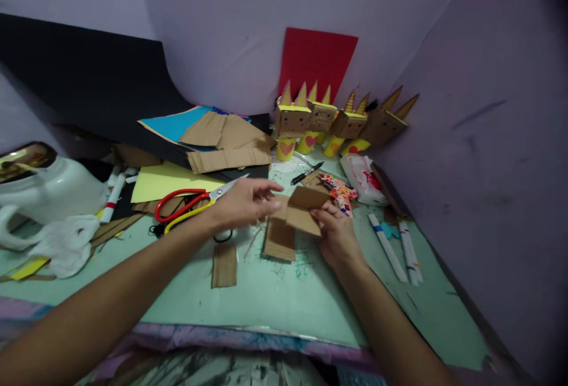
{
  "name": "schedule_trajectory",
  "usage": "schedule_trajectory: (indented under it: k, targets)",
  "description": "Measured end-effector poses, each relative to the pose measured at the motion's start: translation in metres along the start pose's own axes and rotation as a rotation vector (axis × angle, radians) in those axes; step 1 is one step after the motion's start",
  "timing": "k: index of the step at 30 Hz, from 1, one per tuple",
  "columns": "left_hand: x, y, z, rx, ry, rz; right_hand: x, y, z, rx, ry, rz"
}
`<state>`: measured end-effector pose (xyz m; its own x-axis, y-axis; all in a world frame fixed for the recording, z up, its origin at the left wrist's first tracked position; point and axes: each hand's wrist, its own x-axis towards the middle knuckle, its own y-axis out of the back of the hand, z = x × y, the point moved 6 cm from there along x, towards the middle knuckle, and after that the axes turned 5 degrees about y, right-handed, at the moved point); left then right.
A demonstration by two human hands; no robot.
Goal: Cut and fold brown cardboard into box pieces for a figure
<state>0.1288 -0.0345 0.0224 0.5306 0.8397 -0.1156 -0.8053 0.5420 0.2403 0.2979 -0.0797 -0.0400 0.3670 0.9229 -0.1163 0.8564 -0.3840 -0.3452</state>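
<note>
My right hand (338, 237) pinches a folded piece of cardboard (302, 220) at its right edge, with one panel bent up. My left hand (248, 201) hovers just left of it, fingers apart and holding nothing. Below the folded piece, a cardboard strip (280, 243) lies on the pale green table (266, 309). Nearer me is a small cardboard rectangle (224, 266). Scissors (189, 205) with red and yellow handles lie beside my left wrist, their blades partly behind my left hand.
Cardboard figures (295, 121) with yellow horns stand at the back before a red sheet (317, 60). Cardboard scraps (231, 158) and coloured paper are piled back left. A white pitcher (66, 187) stands at left. Markers (388, 248) lie at right; a black pen (307, 173) lies behind my hands.
</note>
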Motion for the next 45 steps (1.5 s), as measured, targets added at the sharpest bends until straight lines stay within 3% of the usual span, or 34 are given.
schedule_trajectory:
  k: [4, 6, 8, 12, 16, 19, 22, 26, 28, 33, 38, 45]
  targets:
    - [-0.023, 0.057, 0.032, 0.423, -0.088, 0.114, 0.004, 0.004, -0.004, 0.061, 0.011, 0.05]
    - [-0.028, 0.075, 0.032, 0.571, -0.07, 0.124, 0.005, 0.006, -0.006, 0.079, 0.015, 0.083]
    - [-0.025, 0.082, 0.022, 0.705, -0.041, 0.129, 0.006, 0.007, -0.006, 0.091, 0.017, 0.112]
    - [-0.007, 0.059, -0.004, 0.8, -0.055, 0.101, 0.007, 0.009, -0.008, 0.104, 0.026, 0.153]
    - [0.002, 0.027, -0.014, 0.92, -0.235, 0.234, 0.007, 0.01, -0.008, 0.103, 0.03, 0.165]
    - [0.007, 0.031, -0.017, 0.822, -0.249, 0.295, 0.007, 0.009, -0.007, 0.102, 0.021, 0.155]
    - [0.009, 0.058, -0.01, 0.566, -0.221, 0.347, 0.006, 0.008, -0.006, 0.099, 0.012, 0.15]
    - [0.005, 0.099, -0.006, -0.369, -0.165, 0.36, 0.004, 0.003, -0.002, 0.082, -0.039, 0.125]
    - [0.001, 0.104, -0.005, -0.622, -0.139, 0.343, 0.002, 0.0, -0.001, 0.076, -0.071, 0.096]
    - [-0.001, 0.078, -0.011, -0.725, 0.018, 0.147, 0.0, -0.005, 0.003, 0.055, -0.103, 0.071]
    - [0.003, 0.052, -0.016, -0.705, 0.045, -0.007, 0.0, -0.005, 0.004, 0.035, -0.091, 0.054]
    - [-0.006, 0.031, -0.005, -0.248, -0.069, 0.099, -0.001, -0.01, 0.011, -0.062, -0.114, -0.02]
